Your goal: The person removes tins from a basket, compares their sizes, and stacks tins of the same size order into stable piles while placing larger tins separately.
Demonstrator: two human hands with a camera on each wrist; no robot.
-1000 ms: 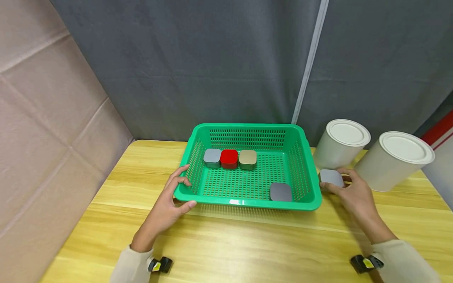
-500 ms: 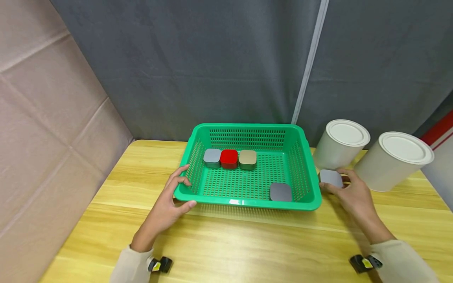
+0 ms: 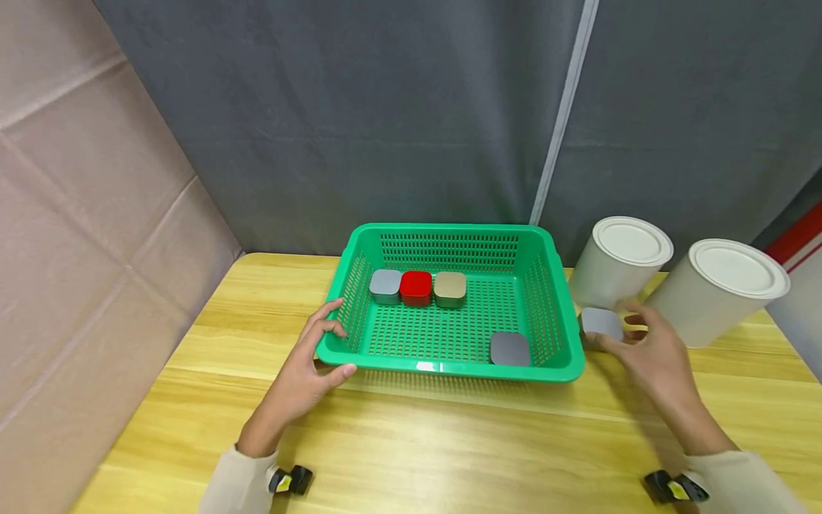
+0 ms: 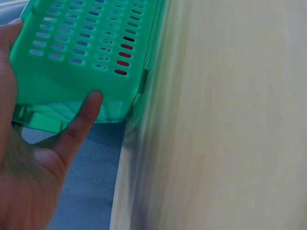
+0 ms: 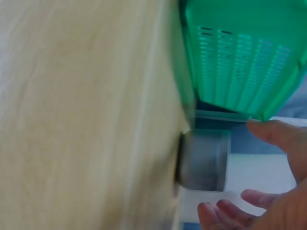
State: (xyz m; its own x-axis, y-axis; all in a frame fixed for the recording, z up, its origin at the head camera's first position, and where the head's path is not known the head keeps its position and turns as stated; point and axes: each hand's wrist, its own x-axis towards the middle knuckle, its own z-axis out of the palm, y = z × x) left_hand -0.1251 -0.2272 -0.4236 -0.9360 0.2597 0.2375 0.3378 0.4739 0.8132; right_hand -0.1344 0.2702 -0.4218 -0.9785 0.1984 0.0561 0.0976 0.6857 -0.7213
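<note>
Left hand (image 3: pixel 307 375) grips basket (image 3: pixel 462 370) at its 8 o'clock | right hand (image 3: pixel 656 357) grasps nothing, near grey box (image 3: pixel 601 323) on table (image 3: pixel 411 446), basket's 3 o'clock | I would steady basket, avoiding box bump

Spread grip (image 5: pixel 280 203) beside grey container (image 5: pixel 205 160), near green basket (image 5: pixel 251 60)
</note>
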